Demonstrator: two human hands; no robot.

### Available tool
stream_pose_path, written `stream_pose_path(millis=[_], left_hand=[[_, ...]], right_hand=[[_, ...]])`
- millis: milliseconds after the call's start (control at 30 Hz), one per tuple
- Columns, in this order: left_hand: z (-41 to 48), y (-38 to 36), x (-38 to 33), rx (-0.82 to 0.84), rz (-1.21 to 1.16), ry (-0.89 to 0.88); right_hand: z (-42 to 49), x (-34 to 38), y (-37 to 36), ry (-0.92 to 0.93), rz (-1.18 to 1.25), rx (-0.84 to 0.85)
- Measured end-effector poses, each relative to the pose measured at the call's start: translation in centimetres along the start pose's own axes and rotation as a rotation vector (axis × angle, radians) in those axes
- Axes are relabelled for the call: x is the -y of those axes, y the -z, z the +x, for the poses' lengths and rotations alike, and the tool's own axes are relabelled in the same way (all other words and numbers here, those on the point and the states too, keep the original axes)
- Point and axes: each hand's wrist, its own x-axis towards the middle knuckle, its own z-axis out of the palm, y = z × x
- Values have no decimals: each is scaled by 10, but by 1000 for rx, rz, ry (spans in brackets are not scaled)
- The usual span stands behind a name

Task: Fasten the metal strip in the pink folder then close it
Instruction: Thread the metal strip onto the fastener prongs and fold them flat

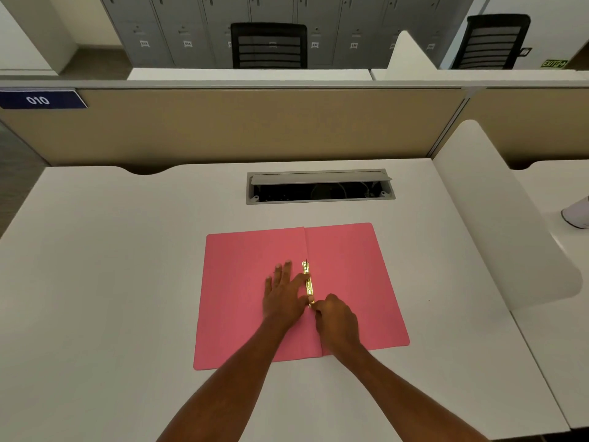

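Note:
The pink folder (347, 269) lies open and flat on the white desk, its fold running away from me down the middle. A gold metal strip (308, 280) lies along that fold. My left hand (283, 293) rests flat on the folder's left half, fingers spread, with the forefinger touching the strip's middle. My right hand (336, 320) is curled at the near end of the strip, its fingertips pinched on that end. The strip's near tip is hidden under those fingers.
A grey cable tray (320, 186) with its flap open is set into the white desk (111, 282) behind the folder. A beige partition stands at the back, a white curved divider (497, 224) on the right. Black chairs and grey lockers lie beyond.

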Motion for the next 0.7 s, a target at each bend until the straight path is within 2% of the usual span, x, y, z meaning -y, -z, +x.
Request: stream_pose_path(millis=[700], left_hand=[[-2, -4, 1, -40, 103, -32]], right_hand=[[-15, 0, -17, 47, -9, 17]])
